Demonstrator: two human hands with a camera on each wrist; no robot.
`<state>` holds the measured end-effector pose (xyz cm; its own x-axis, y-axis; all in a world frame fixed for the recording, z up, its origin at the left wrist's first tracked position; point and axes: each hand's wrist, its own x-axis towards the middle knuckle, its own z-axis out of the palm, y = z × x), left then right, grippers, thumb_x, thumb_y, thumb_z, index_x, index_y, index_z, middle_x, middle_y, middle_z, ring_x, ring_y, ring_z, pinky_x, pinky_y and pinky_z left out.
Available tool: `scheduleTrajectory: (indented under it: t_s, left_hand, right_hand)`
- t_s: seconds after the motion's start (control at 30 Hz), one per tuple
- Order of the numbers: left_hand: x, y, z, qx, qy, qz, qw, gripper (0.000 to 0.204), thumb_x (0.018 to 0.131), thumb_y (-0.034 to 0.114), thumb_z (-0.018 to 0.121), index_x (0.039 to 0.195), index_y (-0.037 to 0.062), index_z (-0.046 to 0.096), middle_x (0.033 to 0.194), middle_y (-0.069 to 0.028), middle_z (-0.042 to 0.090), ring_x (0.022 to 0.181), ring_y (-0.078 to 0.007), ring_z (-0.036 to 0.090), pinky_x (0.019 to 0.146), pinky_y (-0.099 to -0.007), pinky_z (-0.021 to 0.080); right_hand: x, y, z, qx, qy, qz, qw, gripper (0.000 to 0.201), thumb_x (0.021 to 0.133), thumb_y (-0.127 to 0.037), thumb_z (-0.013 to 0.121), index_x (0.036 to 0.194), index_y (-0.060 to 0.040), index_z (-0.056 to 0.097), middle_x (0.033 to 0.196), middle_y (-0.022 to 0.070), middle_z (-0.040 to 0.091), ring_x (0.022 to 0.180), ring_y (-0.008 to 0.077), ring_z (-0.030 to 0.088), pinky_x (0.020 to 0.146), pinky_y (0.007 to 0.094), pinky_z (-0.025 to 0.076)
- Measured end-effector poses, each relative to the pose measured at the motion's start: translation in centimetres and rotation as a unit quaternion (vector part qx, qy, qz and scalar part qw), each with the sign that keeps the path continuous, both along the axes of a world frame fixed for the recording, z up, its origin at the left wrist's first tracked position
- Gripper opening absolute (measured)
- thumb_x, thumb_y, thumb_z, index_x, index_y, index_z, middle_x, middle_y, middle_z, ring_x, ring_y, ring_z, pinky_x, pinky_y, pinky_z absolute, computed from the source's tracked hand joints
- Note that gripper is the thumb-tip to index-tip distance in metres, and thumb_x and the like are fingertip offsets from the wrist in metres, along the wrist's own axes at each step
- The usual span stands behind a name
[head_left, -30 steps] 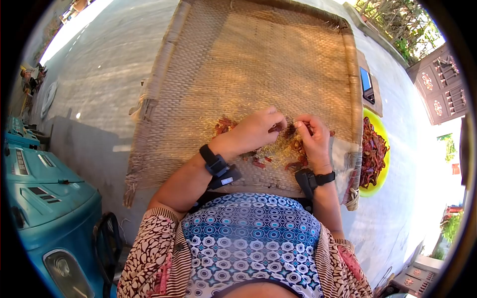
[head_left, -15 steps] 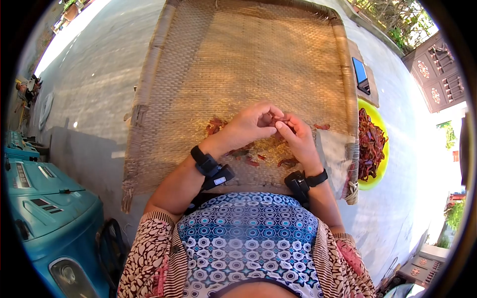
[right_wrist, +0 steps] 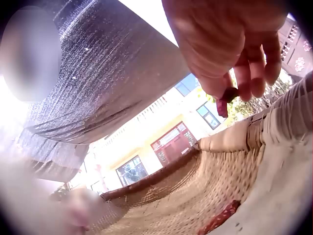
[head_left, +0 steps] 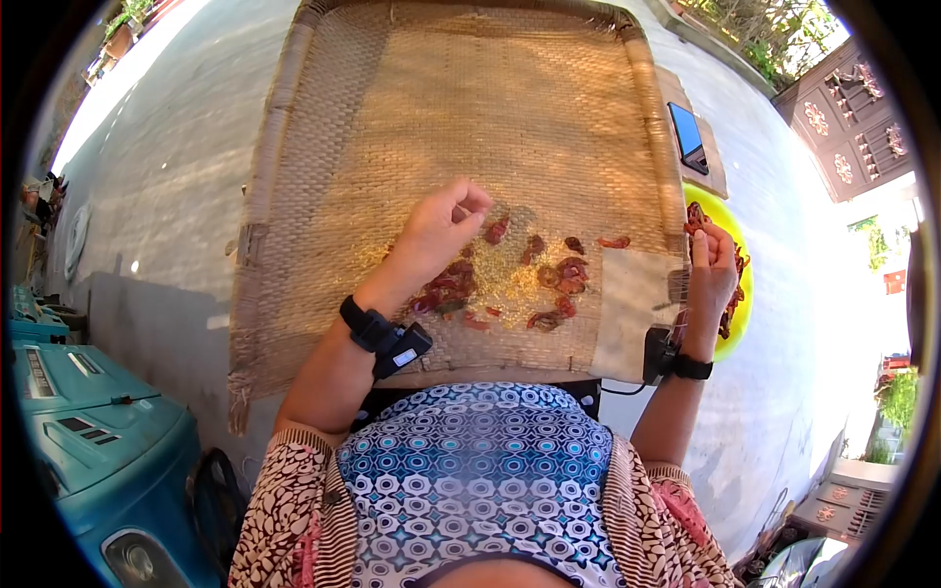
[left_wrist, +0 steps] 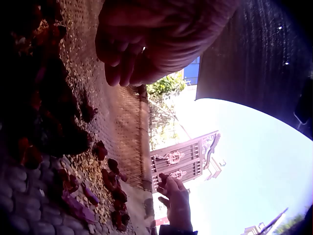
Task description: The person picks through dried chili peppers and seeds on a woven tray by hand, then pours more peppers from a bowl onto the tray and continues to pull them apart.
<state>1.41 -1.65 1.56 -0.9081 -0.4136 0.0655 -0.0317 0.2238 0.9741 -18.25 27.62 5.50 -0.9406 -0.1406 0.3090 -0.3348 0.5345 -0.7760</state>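
Fingertips (right_wrist: 254, 73) of R hand (head_left: 713, 263) are bunched and pinch a small dark-red chili piece (right_wrist: 226, 100); the wrist view shows it hanging below the curled fingers. R hand sits past the right edge of the woven tray (head_left: 323, 176), over the yellow bowl (head_left: 745, 294) of dried chilies (head_left: 730, 309) that stands just beside that edge. L hand (head_left: 438, 235) is over the tray's near-middle, thumb and forefinger tips pressed together, other fingers curled under; can't tell from head or wrist view whether anything is between them. Hands well apart.

Under and just right of L hand: a loose scatter of red chili bits (head_left: 549, 274) lying on a patch of pale seeds (head_left: 505, 279), all toward the tray's near edge. A pale cloth patch (head_left: 627, 309) covers the tray's near-right corner. Far half of tray shows bare weave.

Beyond the bowl, along the tray's right edge, a phone (head_left: 686, 137) lies on a small board (head_left: 714, 167). Tray rests on concrete ground (head_left: 167, 196). Teal machine (head_left: 78, 412) at near left. Person wears a patterned top, black wrist straps w/ cameras on both arms.
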Motion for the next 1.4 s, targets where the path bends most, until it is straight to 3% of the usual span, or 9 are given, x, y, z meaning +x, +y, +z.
scheduleTrajectory:
  t_s: [0.13,0.2,0.37,0.47,0.57,0.73,0.83,0.9,1.4]
  left_hand:
    - [-0.2,0.7,-1.3,-0.125,0.006,-0.023,0.992,0.015,0.085,0.006,0.065,0.099,0.0055,0.064,0.094,-0.0039,0.063,0.084,-0.0183,0.058,0.078,-0.0306,0.050]
    - [0.3,0.8,-1.0,-0.306,0.047,-0.064,0.949,0.017,0.084,0.007,0.066,0.101,0.0067,0.065,0.099,-0.0028,0.061,0.092,-0.0211,0.055,0.085,-0.0332,0.047]
    - [0.2,1.2,-1.8,-0.353,-0.001,-0.084,0.932,0.018,0.081,0.008,0.067,0.099,0.0080,0.065,0.107,-0.0058,0.058,0.100,-0.0268,0.054,0.089,-0.0375,0.046]
    - [0.1,1.4,-1.7,-0.357,-0.015,-0.072,0.931,0.016,0.081,0.007,0.067,0.097,0.0068,0.064,0.103,-0.0067,0.057,0.098,-0.0274,0.054,0.087,-0.0373,0.047]
    - [0.1,1.0,-1.6,-0.340,-0.041,-0.063,0.937,0.014,0.081,0.004,0.066,0.095,0.0053,0.062,0.096,-0.0080,0.057,0.092,-0.0270,0.057,0.081,-0.0365,0.049]
    - [0.0,1.3,-1.3,-0.262,-0.036,-0.021,0.964,0.011,0.083,0.001,0.064,0.094,0.0032,0.060,0.092,-0.0088,0.060,0.082,-0.0215,0.061,0.072,-0.0326,0.051]
    - [0.0,1.4,-1.1,-0.218,0.002,-0.016,0.976,0.010,0.085,0.002,0.062,0.095,0.0024,0.060,0.091,-0.0087,0.063,0.081,-0.0189,0.062,0.071,-0.0309,0.051]
    - [-0.1,1.3,-1.3,-0.207,0.011,-0.038,0.978,0.010,0.087,0.003,0.062,0.096,0.0023,0.060,0.089,-0.0089,0.064,0.081,-0.0182,0.063,0.071,-0.0303,0.051]
    - [-0.1,1.5,-1.7,-0.259,-0.039,-0.167,0.951,0.011,0.087,0.011,0.062,0.097,0.0061,0.061,0.094,-0.0099,0.063,0.091,-0.0284,0.061,0.078,-0.0394,0.049]
  right_hand:
    - [-1.5,3.7,-2.0,0.107,0.010,0.001,0.994,0.039,0.085,-0.020,0.066,0.119,-0.0028,0.058,0.123,0.0167,0.057,0.107,0.0272,0.058,0.092,0.0382,0.046]
    - [-1.6,5.7,-2.8,0.164,0.047,-0.008,0.985,0.039,0.084,-0.019,0.066,0.118,-0.0029,0.058,0.121,0.0160,0.058,0.111,0.0277,0.056,0.096,0.0385,0.043]
    - [-2.0,11.9,-6.8,0.153,0.019,-0.138,0.978,0.037,0.083,-0.018,0.066,0.116,-0.0026,0.059,0.120,0.0156,0.057,0.116,0.0322,0.051,0.101,0.0403,0.038]
    - [-0.4,12.2,-6.9,0.053,-0.068,-0.250,0.964,0.049,0.083,-0.016,0.067,0.126,-0.0019,0.051,0.124,0.0177,0.054,0.114,0.0323,0.053,0.097,0.0405,0.043]
    - [-1.2,14.7,-8.2,-0.316,-0.167,-0.205,0.911,0.067,0.081,-0.015,0.069,0.138,-0.0005,0.035,0.126,0.0201,0.050,0.109,0.0299,0.055,0.092,0.0386,0.047]
    - [-1.3,16.4,-7.2,-0.299,-0.155,-0.348,0.875,0.063,0.082,-0.014,0.067,0.135,0.0006,0.035,0.124,0.0197,0.051,0.110,0.0304,0.057,0.083,0.0402,0.054]
    - [-2.7,22.5,-12.4,-0.403,-0.362,-0.200,0.816,0.052,0.085,-0.018,0.066,0.128,-0.0006,0.045,0.116,0.0172,0.059,0.102,0.0327,0.062,0.080,0.0428,0.056]
    - [-2.8,22.5,-15.6,-0.511,-0.500,-0.084,0.694,0.036,0.090,-0.026,0.063,0.117,-0.0044,0.052,0.100,0.0150,0.067,0.083,0.0324,0.067,0.076,0.0456,0.058]
    - [-5.3,25.4,-14.6,-0.523,-0.408,-0.129,0.737,0.034,0.080,-0.008,0.053,0.112,0.0035,0.049,0.104,0.0184,0.063,0.094,0.0364,0.064,0.090,0.0549,0.053]
